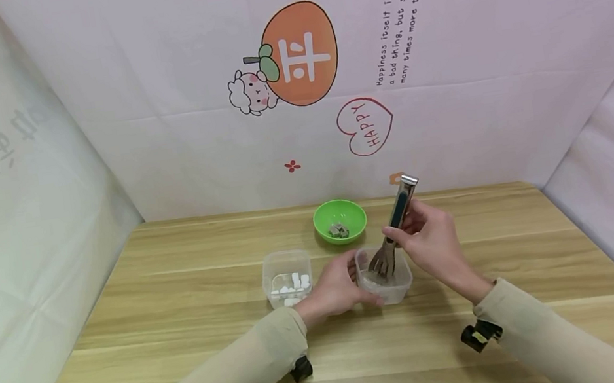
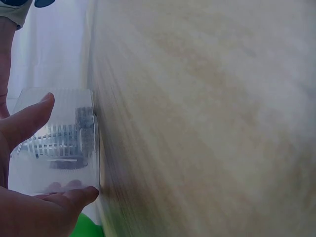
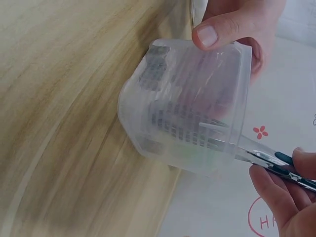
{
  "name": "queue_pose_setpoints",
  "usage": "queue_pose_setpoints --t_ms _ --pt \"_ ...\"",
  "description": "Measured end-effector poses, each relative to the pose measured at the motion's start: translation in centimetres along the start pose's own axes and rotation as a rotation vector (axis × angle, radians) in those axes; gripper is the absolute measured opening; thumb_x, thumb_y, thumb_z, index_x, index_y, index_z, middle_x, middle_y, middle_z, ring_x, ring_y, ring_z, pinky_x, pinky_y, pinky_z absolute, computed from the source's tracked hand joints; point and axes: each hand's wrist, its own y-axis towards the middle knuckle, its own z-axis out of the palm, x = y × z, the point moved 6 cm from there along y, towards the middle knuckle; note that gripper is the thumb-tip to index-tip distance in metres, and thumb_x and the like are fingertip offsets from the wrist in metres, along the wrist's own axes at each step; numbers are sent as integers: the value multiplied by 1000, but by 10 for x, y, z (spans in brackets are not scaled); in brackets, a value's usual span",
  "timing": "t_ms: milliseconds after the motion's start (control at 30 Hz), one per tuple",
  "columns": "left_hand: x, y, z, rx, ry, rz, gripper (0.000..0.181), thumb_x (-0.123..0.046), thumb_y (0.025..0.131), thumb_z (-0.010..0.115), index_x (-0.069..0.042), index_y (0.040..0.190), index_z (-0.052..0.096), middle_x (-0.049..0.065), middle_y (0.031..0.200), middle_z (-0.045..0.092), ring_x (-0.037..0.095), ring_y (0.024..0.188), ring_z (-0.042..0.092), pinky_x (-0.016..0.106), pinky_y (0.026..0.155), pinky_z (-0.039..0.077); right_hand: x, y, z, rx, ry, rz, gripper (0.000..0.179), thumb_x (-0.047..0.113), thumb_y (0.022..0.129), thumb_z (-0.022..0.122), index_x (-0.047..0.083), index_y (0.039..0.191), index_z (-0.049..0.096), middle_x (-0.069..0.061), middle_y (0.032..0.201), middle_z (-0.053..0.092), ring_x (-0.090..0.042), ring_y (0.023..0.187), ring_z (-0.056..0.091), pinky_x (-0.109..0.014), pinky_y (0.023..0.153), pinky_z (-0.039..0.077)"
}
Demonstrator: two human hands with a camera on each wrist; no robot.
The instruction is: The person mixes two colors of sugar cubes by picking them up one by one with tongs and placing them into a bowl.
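My left hand [image 1: 335, 285] grips a clear plastic container [image 1: 399, 295] on the table, thumb on the near side and fingers round the far side. In the right wrist view its thumb [image 3: 208, 35] lies near the container's rim. My right hand [image 1: 434, 244] holds metal tongs [image 1: 401, 204] with dark green grips, the handle end up. Their slotted, fork-like tips [image 1: 383, 262] reach down inside the container. Through the cloudy wall a few grey pieces [image 3: 154, 66] show at the bottom; whether the tips pinch one I cannot tell.
Left of my left hand stands a second clear container [image 1: 284, 261] with several white blocks [image 1: 296, 280]. Behind the containers sits a green bowl [image 1: 339, 210] with several grey pieces [image 1: 339, 231]. A printed cloth [image 1: 195, 162] hangs along the back edge of the wooden table [image 1: 179, 290].
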Motion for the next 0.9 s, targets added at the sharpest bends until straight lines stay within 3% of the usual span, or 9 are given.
queue_pose_setpoints --t_ms 467,733,900 --pt "2 0 2 11 5 -5 101 -6 67 100 -5 153 49 10 147 60 27 136 57 41 117 45 3 0 -6 -4 71 -15 18 -1 88 84 -3 96 68 -13 79 73 -28 65 72 -24 55 61" --pt "3 1 2 10 -9 -10 102 -6 66 100 -5 154 47 10 148 59 26 136 56 40 117 45 12 7 -21 -23 127 -31 20 -2 88 83 -6 98 66 -18 80 73 -17 63 72 -28 57 64" --pt "3 1 2 9 -11 -13 104 -5 65 100 -3 155 46 11 150 58 29 137 56 42 117 45 16 12 -30 -22 179 -15 22 -4 89 82 -10 100 64 -23 82 72 -18 63 74 -32 58 65"
